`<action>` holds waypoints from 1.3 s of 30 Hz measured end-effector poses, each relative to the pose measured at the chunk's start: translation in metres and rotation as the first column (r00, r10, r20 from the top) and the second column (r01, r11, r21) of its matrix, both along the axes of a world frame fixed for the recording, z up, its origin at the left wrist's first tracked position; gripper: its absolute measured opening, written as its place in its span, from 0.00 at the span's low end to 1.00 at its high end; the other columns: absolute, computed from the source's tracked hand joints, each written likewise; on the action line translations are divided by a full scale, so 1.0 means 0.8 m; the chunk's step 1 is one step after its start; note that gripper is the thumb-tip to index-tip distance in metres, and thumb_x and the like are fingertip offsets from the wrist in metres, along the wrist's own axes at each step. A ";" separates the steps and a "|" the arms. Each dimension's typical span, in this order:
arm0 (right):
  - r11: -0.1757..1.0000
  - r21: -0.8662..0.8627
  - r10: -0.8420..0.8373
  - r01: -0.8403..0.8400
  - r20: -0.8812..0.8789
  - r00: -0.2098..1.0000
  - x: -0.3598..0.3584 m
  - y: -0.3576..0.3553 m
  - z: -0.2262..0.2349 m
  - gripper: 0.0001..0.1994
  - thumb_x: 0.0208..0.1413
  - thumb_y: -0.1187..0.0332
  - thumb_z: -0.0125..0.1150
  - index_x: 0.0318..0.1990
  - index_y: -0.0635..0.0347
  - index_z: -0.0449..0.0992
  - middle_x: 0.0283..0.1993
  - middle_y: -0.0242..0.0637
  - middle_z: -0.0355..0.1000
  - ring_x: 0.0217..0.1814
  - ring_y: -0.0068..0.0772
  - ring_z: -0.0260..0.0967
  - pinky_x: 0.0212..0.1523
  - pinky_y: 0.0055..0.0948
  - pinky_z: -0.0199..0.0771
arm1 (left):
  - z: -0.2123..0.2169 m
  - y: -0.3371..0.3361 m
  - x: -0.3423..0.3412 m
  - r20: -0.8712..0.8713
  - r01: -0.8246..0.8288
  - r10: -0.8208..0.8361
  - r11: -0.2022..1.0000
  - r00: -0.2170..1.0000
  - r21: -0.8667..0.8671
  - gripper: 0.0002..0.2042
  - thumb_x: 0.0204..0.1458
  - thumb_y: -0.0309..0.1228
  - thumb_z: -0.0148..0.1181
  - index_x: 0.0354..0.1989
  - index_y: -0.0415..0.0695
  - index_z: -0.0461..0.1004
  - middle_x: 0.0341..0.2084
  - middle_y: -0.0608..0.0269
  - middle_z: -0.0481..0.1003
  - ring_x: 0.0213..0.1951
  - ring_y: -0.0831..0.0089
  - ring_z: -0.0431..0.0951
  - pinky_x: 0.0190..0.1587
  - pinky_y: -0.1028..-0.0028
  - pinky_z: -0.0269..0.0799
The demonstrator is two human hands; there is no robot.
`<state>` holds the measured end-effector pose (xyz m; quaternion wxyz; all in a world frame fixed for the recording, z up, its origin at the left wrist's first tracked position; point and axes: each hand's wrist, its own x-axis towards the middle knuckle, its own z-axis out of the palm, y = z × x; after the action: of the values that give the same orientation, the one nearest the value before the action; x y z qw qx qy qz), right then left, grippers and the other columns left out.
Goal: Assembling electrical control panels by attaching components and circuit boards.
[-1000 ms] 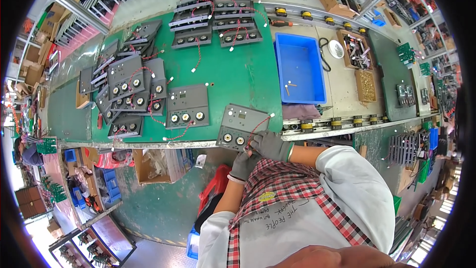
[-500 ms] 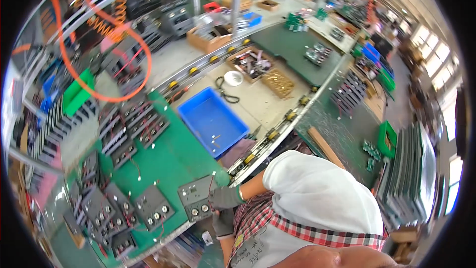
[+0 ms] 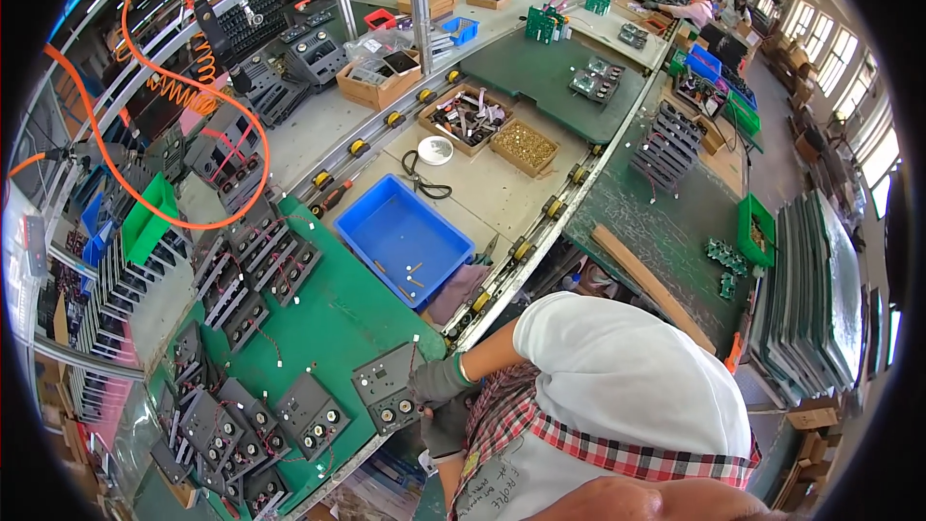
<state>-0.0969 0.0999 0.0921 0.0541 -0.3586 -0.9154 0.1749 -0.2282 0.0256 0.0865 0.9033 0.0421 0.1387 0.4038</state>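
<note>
1. A dark grey panel point(image 3: 382, 388) with two round metal-centred fittings sits at the near edge of the green worktop point(image 3: 352, 328); a red wire point(image 3: 413, 355) runs up beside its right side.
2. The gloved right hand point(image 3: 441, 379) is at the panel's right side – whether its fingers are clamped on the panel or the wire, I cannot tell.
3. The gloved left hand point(image 3: 445, 430) is just below, by the panel's lower right corner; its fingertips are hidden, so their state cannot be told either.
4. A similar panel point(image 3: 313, 415) lies near, to the left, with a heap of others point(image 3: 214, 425) beyond it.
5. A blue tray point(image 3: 381, 217) with a few small pieces stands farther forward – black-handled scissors point(image 3: 424, 180) lie past it.
</note>
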 end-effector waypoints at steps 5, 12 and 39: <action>0.982 -0.169 0.063 -0.088 -0.149 0.987 0.005 0.015 -0.005 0.09 0.41 0.59 0.54 0.28 0.48 0.78 0.27 0.38 0.72 0.34 0.41 0.70 0.37 0.39 0.67 | -0.055 -0.004 -0.017 -0.010 -0.072 0.071 0.996 0.997 -0.046 0.21 0.47 0.32 0.53 0.51 0.44 0.62 0.50 0.63 0.65 0.53 0.67 0.63 0.56 0.62 0.56; 0.933 -0.351 -0.024 0.078 0.156 0.988 0.006 0.010 0.051 0.12 0.45 0.59 0.51 0.33 0.52 0.76 0.30 0.37 0.72 0.33 0.40 0.70 0.32 0.40 0.69 | -0.074 -0.008 -0.004 -0.076 -0.153 0.144 0.979 0.987 -0.134 0.29 0.41 0.33 0.59 0.54 0.39 0.58 0.52 0.59 0.63 0.55 0.63 0.60 0.58 0.63 0.53; 0.978 -0.207 0.078 -0.033 0.216 0.973 0.005 0.004 0.059 0.13 0.48 0.60 0.48 0.41 0.51 0.69 0.35 0.40 0.68 0.37 0.41 0.68 0.34 0.39 0.68 | -0.068 -0.003 -0.001 -0.010 -0.185 0.187 0.963 0.982 -0.194 0.23 0.38 0.29 0.64 0.44 0.41 0.65 0.43 0.63 0.68 0.48 0.66 0.66 0.57 0.61 0.56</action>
<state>-0.0929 0.1030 0.1389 -0.0903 -0.3536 -0.9030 0.2269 -0.2290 0.0233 0.0323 0.8618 -0.0609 0.1768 0.4715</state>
